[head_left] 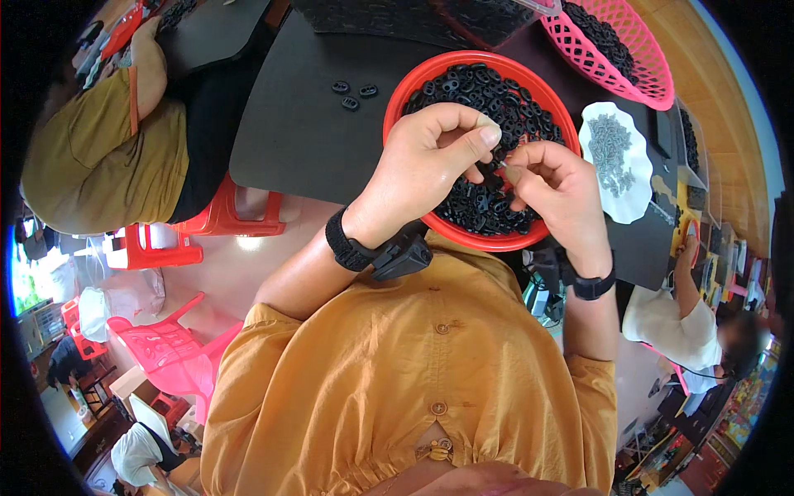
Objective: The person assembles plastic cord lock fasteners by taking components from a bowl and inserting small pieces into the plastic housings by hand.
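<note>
Over a red basin [392, 106] full of small black oval plastic cord locks [488, 207], my two hands work close together. My left hand [426, 161] is closed in a pinch; whatever it holds is hidden by the fingers and lost against the dark pieces behind. Thumb and index finger of my right hand [558, 186] pinch a tiny silvery piece [503, 164] that looks like a small spring, its tip pointing toward my left fingers. A white scalloped dish [596, 116] to the right holds a heap of small grey springs [612, 153].
Several loose cord locks [350, 103] lie on the dark table [289, 124] left of the basin. A pink lattice basket [657, 70] with black pieces stands far right, a clear bin [397, 21] at the back. A person in mustard clothing [116, 157] sits at left, near red stools [240, 211].
</note>
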Demonstrator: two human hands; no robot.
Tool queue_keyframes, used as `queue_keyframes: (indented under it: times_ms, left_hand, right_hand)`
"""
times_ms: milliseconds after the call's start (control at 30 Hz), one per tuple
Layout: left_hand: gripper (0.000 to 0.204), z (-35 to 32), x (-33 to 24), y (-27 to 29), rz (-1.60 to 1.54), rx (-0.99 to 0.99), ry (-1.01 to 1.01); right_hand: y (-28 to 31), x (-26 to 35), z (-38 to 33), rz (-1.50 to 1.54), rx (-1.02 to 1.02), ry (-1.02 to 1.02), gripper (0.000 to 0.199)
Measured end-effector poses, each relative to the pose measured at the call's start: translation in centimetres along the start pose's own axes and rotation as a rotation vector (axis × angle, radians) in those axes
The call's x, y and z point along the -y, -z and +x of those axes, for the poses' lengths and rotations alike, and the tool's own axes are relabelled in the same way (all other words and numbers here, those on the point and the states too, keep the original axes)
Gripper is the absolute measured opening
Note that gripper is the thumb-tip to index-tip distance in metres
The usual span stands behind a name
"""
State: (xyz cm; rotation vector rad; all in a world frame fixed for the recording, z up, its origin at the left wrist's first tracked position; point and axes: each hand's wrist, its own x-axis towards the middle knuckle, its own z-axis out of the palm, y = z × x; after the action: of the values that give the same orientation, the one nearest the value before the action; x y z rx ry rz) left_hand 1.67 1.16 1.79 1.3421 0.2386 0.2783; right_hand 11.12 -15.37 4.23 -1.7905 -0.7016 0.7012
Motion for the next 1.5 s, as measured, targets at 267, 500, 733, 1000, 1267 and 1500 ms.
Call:
queue_keyframes:
  times_ms: [267, 500, 733, 1000, 1267, 1500]
  left_hand:
    - [0.018, -0.5, -0.5, -0.6, -0.183, 0.069, 0.062]
    - [0.019, -0.7, -0.3, -1.0, -0.362, 0.051, 0.093]
    - [0.018, -0.8, -0.6, -1.3, -0.297, 0.052, 0.059]
    - [0.015, -0.9, -0.8, -1.3, -0.211, 0.041, 0.049]
    - [0.014, -0.9, -0.7, -0.8, -0.116, 0.065, 0.038]
    - [0.015, -0.7, -1.4, -0.3, -0.145, 0.084, 0.100]
  right_hand:
    - [-2.4, -1.0, 0.0, 0.631, -0.048, 0.014, 0.010]
    - [-2.9, -0.8, -0.3, 0.733, -0.092, 0.033, 0.009]
    - [-3.0, -0.5, -0.4, 0.711, -0.105, 0.037, 0.009]
    - [-3.0, -0.8, -0.3, 0.748, -0.101, 0.049, 0.008]
    - [-3.3, -1.6, -0.2, 0.814, -0.076, 0.029, 0.008]
    - [-2.6, -0.9, -0.4, 0.799, 0.024, -0.012, 0.013]
